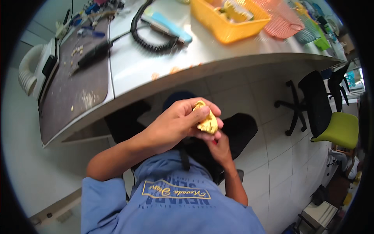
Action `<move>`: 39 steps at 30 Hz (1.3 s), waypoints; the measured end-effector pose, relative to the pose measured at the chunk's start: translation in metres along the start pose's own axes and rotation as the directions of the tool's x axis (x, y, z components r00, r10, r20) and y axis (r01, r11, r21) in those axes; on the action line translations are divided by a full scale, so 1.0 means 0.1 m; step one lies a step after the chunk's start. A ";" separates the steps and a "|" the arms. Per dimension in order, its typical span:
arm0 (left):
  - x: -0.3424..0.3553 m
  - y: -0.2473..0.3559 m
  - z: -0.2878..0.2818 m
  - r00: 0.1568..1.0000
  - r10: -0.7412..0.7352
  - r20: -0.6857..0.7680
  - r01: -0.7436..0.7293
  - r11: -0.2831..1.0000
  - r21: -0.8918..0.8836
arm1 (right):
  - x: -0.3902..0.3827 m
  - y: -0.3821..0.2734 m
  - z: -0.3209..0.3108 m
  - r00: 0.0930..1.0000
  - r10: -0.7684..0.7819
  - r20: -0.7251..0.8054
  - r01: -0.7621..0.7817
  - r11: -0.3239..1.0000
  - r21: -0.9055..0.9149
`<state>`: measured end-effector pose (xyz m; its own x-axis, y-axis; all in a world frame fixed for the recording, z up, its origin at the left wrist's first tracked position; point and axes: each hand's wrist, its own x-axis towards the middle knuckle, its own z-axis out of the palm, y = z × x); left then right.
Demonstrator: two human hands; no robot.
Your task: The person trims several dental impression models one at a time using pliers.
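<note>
Above my lap, my left hand (175, 119) is closed around a small yellow dental cast (209, 124), its thumb pressed on top. A row of tooth-like bumps shows along the cast's lower edge. My right hand (223, 150) is just below and to the right, close against the fingers of the left. Its fingers are curled and partly hidden. A speck of red shows by its fingertips, too small to make out.
On the bench (134, 80) lie a black rotary handpiece (95, 54) with a coiled cord and a light-blue flat-sided item (169, 26). Yellow (226, 33) and pink (282, 23) baskets stand along it. A white suction hose (28, 70) is at left, a green-seated chair (338, 130) at right.
</note>
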<state>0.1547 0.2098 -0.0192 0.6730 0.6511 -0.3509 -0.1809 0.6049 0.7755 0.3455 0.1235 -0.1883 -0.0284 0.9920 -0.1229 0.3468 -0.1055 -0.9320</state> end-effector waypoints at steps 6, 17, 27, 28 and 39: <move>-0.10 -0.80 -0.53 0.976 0.172 -0.133 -0.210 0.900 -0.383 | 0.05 -0.18 0.10 0.998 0.062 -0.013 -0.063 0.998 -0.025; -0.43 -1.13 -0.68 0.962 0.231 -0.145 -0.242 0.968 -0.065 | -0.10 -0.62 0.14 0.997 0.075 0.027 -0.077 0.991 0.112; -0.57 -1.13 -0.67 0.926 0.320 -0.201 -0.312 0.947 0.073 | 0.06 -1.05 0.01 0.924 -0.337 0.183 0.382 0.852 -0.359; -0.58 -1.13 -0.67 0.924 0.321 -0.207 -0.311 0.947 0.082 | 0.07 -1.06 0.01 0.925 -0.335 0.182 0.379 0.853 -0.359; -0.66 -1.11 -0.69 0.927 0.317 -0.200 -0.231 0.903 0.362 | 0.06 -1.10 -0.03 0.918 -0.236 0.318 0.359 0.835 -0.416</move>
<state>0.0810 0.1312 -0.1179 0.4230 0.8871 -0.1848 -0.0590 0.2305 0.9713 0.3103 0.1411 -0.0850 -0.4061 0.9138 -0.0009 0.6696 0.2969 -0.6808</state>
